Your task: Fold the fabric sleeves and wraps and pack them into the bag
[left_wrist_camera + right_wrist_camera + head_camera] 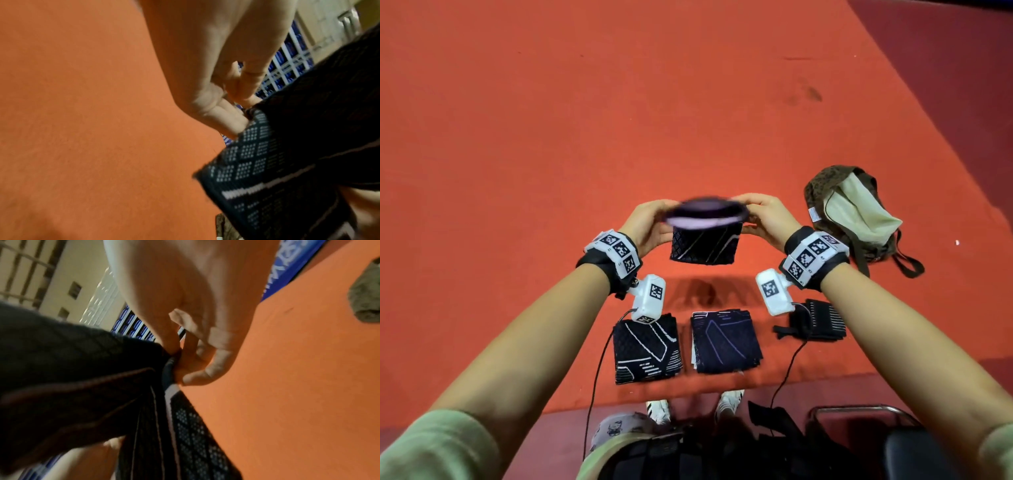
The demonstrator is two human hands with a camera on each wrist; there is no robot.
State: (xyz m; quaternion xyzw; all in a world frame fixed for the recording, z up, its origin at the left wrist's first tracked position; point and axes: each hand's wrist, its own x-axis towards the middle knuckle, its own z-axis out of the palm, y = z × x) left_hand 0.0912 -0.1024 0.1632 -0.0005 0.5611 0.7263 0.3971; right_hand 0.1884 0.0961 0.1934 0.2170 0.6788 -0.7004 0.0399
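Both hands hold one dark patterned fabric sleeve (705, 245) up above the red table. My left hand (650, 222) pinches its left top corner and my right hand (763, 219) pinches its right top corner. The top edge is blurred and folded over, showing a pale lining. In the left wrist view the fingers (228, 120) pinch the sleeve (287, 162). In the right wrist view the fingers (197, 368) grip the sleeve (82, 378). Two folded sleeves (647, 353) (726, 341) and a folded black wrap (815, 320) lie near the front edge. The brown bag (856, 212) lies open at the right.
The red table cloth (585, 120) stretches far back and left. A darker red strip (962, 85) borders it at the right. The bag's strap (907, 263) trails toward the front. My shoes (729, 401) and a chair (866, 431) show below the table edge.
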